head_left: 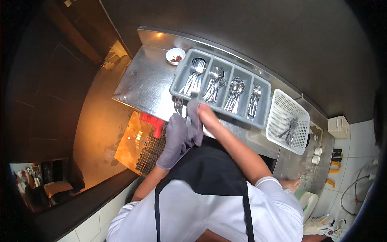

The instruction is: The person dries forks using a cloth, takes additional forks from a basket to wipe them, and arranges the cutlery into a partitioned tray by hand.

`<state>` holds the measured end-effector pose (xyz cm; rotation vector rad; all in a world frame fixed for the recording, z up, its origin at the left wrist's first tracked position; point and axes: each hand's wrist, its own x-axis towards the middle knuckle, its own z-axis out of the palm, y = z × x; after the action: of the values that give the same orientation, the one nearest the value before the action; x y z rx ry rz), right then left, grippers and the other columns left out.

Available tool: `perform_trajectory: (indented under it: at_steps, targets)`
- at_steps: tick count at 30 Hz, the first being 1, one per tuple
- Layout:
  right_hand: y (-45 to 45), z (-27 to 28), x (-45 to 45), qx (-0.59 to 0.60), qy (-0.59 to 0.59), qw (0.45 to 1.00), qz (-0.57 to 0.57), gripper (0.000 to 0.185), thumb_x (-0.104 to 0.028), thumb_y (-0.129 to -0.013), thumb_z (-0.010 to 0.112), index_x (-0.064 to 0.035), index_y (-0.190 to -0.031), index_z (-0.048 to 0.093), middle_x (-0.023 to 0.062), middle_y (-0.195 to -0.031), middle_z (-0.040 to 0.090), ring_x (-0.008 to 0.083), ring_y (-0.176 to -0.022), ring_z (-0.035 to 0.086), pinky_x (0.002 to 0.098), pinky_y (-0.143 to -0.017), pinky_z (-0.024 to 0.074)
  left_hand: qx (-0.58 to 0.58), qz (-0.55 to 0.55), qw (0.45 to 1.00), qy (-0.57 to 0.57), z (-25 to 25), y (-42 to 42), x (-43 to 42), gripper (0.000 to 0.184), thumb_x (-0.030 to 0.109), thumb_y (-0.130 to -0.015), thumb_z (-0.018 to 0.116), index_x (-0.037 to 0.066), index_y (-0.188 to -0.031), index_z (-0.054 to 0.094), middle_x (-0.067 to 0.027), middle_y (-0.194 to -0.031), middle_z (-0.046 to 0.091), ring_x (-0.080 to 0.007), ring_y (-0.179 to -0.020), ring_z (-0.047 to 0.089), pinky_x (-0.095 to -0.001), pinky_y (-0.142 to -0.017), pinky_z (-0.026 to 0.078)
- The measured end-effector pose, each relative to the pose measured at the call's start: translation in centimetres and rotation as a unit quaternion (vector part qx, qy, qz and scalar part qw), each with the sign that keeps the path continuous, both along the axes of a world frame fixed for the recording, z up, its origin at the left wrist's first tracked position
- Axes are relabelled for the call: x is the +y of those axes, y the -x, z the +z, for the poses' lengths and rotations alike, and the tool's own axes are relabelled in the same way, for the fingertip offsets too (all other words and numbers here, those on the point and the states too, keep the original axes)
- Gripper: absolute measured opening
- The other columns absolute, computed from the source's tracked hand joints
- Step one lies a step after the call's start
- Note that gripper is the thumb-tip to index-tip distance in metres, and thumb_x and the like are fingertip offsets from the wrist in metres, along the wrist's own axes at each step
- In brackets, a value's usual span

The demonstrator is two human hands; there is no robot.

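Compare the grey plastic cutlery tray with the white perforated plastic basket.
Grey plastic cutlery tray: four compartments; white perforated plastic basket: undivided. Tray: solid walls; basket: holed walls. Tray: grouped cutlery in every compartment; basket: one loose cutlery pile. Both: open-topped.

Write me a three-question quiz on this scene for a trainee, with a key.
1. How many compartments does the grey tray have?
2. True or false: the white basket, to the right of the tray, has cutlery in it.
3. What is in the small white bowl?
A) Red bits
B) Spoons
C) Green leaves

Key: 1. four; 2. true; 3. A
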<state>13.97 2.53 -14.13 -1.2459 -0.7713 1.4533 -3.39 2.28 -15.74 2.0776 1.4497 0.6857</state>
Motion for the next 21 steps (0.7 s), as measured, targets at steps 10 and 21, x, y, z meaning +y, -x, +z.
perform_trajectory:
  at_steps: [10, 21]
  targets:
    - [-0.7, 0.3, -1.7, 0.004, -0.027, 0.998, 0.047, 0.023, -0.014, -0.094, 0.063, -0.0031, -0.112, 0.070, 0.0042, -0.102, 0.072, 0.0125, -0.091, 0.066, 0.0276, -0.081, 0.0534, 0.210, -0.058, 0.964, 0.154, 8.1, -2.7, 1.8, 0.029, 0.028, -0.095, 0.057, -0.001, -0.101, 0.058, -0.0184, -0.086, 0.065, -0.0352, -0.083, 0.067, -0.0437, -0.072, 0.052]
    - [-4.5, 0.8, -5.8, 0.200, -0.015, 0.931, -0.305, 0.035, -0.032, -0.104, 0.050, -0.0030, -0.116, 0.066, 0.0065, -0.108, 0.069, 0.0154, -0.094, 0.067, 0.0306, -0.081, 0.0540, -0.004, -0.135, 0.989, 0.053, 8.3, -5.8, -2.0, 0.026, 0.025, -0.096, 0.052, 0.000, -0.104, 0.057, -0.0212, -0.092, 0.066, -0.0377, -0.087, 0.067, -0.0472, -0.073, 0.052]
